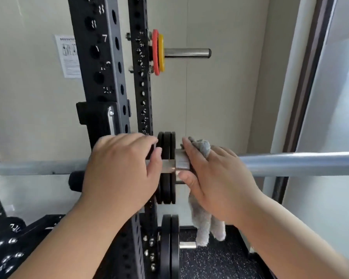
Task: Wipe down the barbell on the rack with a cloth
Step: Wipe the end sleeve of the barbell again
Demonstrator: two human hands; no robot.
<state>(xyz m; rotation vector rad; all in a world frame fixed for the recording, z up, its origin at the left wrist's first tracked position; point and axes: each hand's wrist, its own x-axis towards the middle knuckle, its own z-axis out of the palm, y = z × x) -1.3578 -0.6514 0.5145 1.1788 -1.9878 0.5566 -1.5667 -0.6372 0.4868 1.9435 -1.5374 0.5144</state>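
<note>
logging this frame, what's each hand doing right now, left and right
Left hand: closed over the barbell beside the rack upright, no cloth in it.
Right hand: closed on the grey cloth, pressing it around the barbell sleeve.

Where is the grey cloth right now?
The grey cloth is right of centre in the head view, wrapped around the barbell under the right hand, just beside the black plates; its loose end hangs below the bar.

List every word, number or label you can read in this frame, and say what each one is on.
"7": white numeral on the front rack upright.
Other hole numbers on that upright and on the rear upright: blurred, unreadable.
Paper notice on the wall: print too small to read.
White lettering on the black plates at lower left: partial, unreadable.
Barbell, cloth: none visible.
</note>
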